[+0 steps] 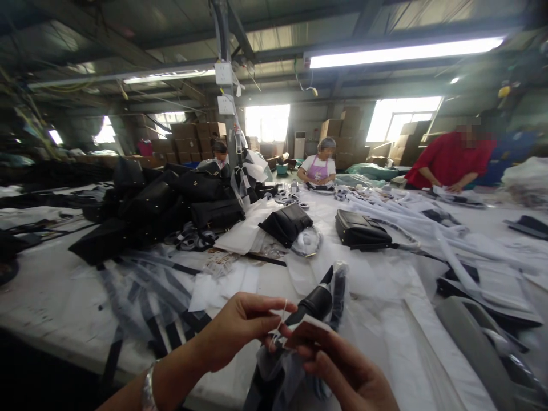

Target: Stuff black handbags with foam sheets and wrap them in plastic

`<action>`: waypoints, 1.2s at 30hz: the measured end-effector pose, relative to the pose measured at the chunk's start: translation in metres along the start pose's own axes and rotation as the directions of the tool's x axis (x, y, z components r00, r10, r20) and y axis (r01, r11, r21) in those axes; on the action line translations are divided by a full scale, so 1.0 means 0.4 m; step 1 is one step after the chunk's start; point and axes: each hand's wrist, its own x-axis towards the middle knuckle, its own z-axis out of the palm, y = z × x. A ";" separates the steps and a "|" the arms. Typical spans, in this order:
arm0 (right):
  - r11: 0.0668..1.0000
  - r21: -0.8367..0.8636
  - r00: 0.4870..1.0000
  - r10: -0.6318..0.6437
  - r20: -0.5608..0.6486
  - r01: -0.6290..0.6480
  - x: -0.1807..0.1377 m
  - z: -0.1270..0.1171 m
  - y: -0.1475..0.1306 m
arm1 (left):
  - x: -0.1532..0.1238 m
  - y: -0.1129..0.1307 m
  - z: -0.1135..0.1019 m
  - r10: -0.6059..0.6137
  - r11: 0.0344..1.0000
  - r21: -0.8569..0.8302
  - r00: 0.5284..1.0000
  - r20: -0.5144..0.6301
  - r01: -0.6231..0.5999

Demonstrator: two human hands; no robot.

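In the head view, the left hand (240,325) comes in from the lower middle, and its grip is brought nearly together, thumb and fingers pinched on a thin white string (284,311). The string runs down between the fingertips, with part of it by the lower fingers. Just beside it, the right hand (346,368) has its grip clamped on a small card tag (305,332), brown on the face and pale along the upper edge. The tag lies between the thumb and fingers, tilted, its left end poking out toward the left fingertips. String and tag are close together; whether they are joined cannot be made out.

Behind and below the tag is a black leather piece (317,301), partly in clear plastic (339,288), lying on the table (40,291); the hands hide its middle. A silvery bracelet (148,391) circles the left wrist.

Beyond the hands, two black bags lie well apart from the grip: one nearer the middle (287,222), one farther right (362,229). A heap of black bags (158,197) stands to the left, with film-wrapped straps (158,299) in front. A grey object (475,342) lies at lower right. Across the table are a person in a purple apron (319,169) and another in a red top (454,157).
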 end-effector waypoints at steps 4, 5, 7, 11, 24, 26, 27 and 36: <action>0.956 -0.294 0.981 -0.079 -0.179 0.023 0.032 0.008 -0.011 | -0.003 -0.003 0.014 0.082 0.996 0.049 0.994 -0.066 -0.079; 0.937 -0.346 0.974 -0.121 -0.192 0.048 0.038 0.010 -0.013 | -0.004 -0.006 0.014 0.092 0.994 0.061 0.992 -0.082 -0.087; 0.888 -0.442 0.964 -0.213 -0.158 0.124 0.047 0.014 -0.020 | -0.004 -0.010 0.011 0.099 0.992 0.095 0.988 -0.117 -0.088; 0.806 -0.525 0.953 -0.302 0.034 0.274 0.057 0.033 -0.039 | -0.001 0.002 0.014 0.150 0.969 0.218 0.979 -0.136 -0.118; 0.995 0.063 0.980 0.059 0.190 -0.072 0.065 0.027 -0.022 | -0.050 -0.015 0.065 0.630 0.152 0.892 0.737 0.243 -0.425; 0.970 0.195 0.985 0.122 0.122 -0.144 0.058 0.026 -0.017 | -0.057 -0.012 0.062 0.630 0.308 0.860 0.765 0.135 -0.406; 0.965 0.214 0.986 0.139 0.087 -0.155 0.055 0.026 -0.017 | -0.060 -0.007 0.061 0.620 0.394 0.842 0.783 0.053 -0.369; 0.915 -0.303 0.964 -0.257 0.075 0.267 0.049 0.015 0.006 | -0.116 0.047 0.085 0.642 0.692 0.663 0.663 -0.384 -0.285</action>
